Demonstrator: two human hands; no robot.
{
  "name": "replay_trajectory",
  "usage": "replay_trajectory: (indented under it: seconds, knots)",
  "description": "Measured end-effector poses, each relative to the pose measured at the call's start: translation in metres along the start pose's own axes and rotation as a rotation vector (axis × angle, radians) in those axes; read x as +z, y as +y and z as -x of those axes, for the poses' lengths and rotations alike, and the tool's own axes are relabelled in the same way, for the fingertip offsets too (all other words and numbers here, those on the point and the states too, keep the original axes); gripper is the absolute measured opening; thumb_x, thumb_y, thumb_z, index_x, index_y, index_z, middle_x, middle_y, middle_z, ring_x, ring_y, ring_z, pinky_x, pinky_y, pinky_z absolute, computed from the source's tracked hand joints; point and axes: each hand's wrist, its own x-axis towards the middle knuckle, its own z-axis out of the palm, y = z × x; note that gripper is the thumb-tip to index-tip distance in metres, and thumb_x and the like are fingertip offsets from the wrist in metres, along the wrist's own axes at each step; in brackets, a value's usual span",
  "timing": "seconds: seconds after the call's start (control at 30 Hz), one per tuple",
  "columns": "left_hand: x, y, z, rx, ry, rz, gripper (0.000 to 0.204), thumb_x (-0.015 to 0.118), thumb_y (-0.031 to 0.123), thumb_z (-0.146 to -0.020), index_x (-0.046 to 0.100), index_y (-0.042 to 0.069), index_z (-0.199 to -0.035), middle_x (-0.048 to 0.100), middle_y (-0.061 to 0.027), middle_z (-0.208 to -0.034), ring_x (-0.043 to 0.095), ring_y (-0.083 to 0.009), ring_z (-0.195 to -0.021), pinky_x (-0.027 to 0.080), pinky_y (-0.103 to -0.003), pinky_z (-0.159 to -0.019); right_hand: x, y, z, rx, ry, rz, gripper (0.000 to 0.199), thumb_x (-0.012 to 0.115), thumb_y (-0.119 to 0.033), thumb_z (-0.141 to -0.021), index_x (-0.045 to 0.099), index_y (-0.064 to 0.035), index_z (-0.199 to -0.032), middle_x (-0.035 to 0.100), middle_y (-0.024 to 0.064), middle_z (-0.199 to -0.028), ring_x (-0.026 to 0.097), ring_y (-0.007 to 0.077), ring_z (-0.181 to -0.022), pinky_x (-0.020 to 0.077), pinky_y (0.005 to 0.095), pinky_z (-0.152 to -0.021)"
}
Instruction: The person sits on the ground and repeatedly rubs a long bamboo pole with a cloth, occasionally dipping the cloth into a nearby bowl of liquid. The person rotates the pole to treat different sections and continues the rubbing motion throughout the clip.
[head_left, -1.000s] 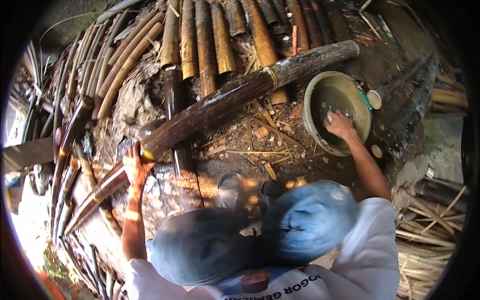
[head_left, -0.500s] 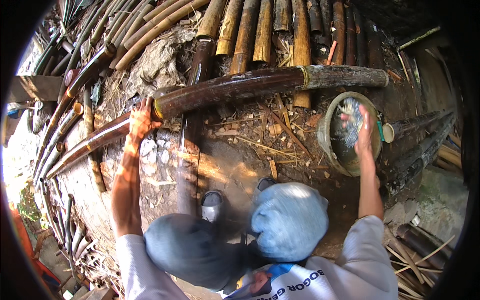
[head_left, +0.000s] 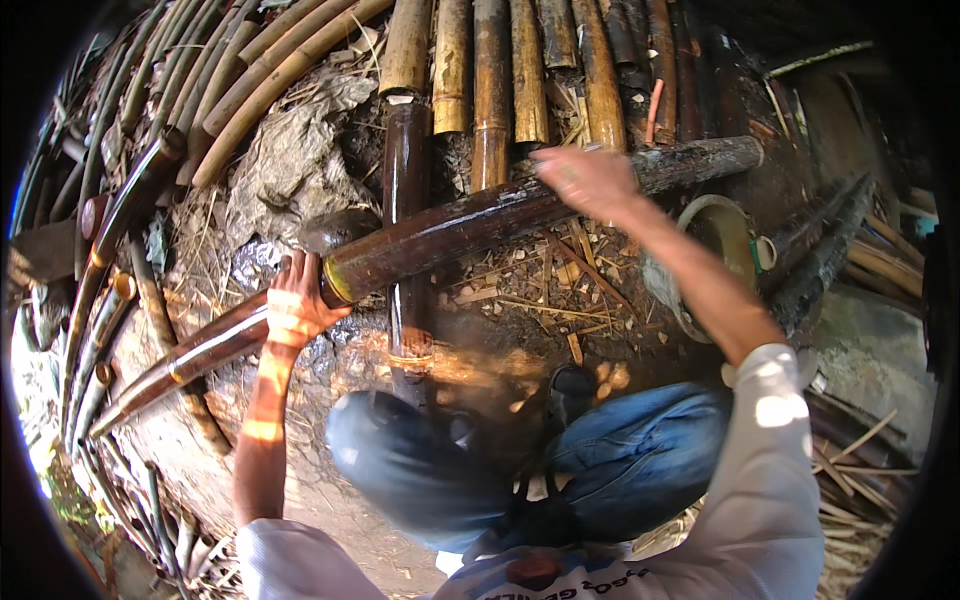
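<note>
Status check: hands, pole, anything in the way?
Left hand grips the pole near its cut end. Right hand on pole, grip unclear. Bowl beside right arm.

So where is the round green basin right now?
In the head view, the round green basin sits right of centre, partly hidden behind the right forearm, just below the dark wet bamboo pole.

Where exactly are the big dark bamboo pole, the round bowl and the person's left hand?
dark bamboo pole [head_left: 480,225], head view, on its glossy middle stretch.
round bowl [head_left: 725,232], head view, on its inner wall beside the right forearm.
left hand [head_left: 295,305], head view, on its back, at the pole's cut end.
</note>
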Motion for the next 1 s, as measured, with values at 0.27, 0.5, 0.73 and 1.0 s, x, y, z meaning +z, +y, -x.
replay_trajectory:
  seconds: [0.27,0.5,0.73,1.0]
  knots:
    - [-0.006,-0.002,-0.011,-0.013,0.04,0.047,0.075,0.088,0.051,-0.06,0.056,0.004,-0.107,0.064,-0.0136,-0.089,0.068,-0.0331,-0.074,0.057,-0.045,-0.069,0.088,-0.267,-0.019,-0.126,0.136,-0.566,0.035,0.044,-0.043,-0.105,0.061,-0.0189,-0.123,0.061,0.0068,-0.131,0.056,0.0191,-0.123,0.0442,0.0501,-0.102]
    - [-0.004,0.006,0.008,-0.096,-0.083,0.01,0.091,0.094,0.048,-0.056,0.054,0.003,-0.123,0.062,-0.015,-0.117,0.068,-0.0338,-0.097,0.054,-0.049,-0.087,-0.01,0.015,0.027,0.541,0.271,0.177,0.028,0.049,-0.029,-0.104,0.064,-0.0163,-0.124,0.059,0.0173,-0.137,0.043,0.0405,-0.139,0.0308,0.0577,-0.117]
    - [0.001,0.012,0.022,-0.134,-0.048,-0.055,0.093,0.093,0.045,-0.058,0.053,0.005,-0.131,0.062,-0.0138,-0.119,0.062,-0.0303,-0.112,0.05,-0.047,-0.093,0.117,-0.305,-0.013,-0.333,0.662,-0.051,0.021,0.057,-0.027,-0.096,0.072,-0.0212,-0.111,0.071,0.0037,-0.115,0.062,0.0328,-0.117,0.0392,0.0521,-0.113]
    - [-0.006,-0.024,0.102,-0.142,0.048,-0.106,0.104,0.094,0.031,-0.055,0.047,0.006,-0.145,0.056,-0.0156,-0.132,0.052,-0.0358,-0.124,0.038,-0.052,-0.106,-0.019,-0.029,0.039,0.42,0.388,0.151,0.024,0.053,-0.029,-0.097,0.069,-0.0118,-0.094,0.068,0.0086,-0.091,0.065,0.0283,-0.088,0.0501,0.0496,-0.089]
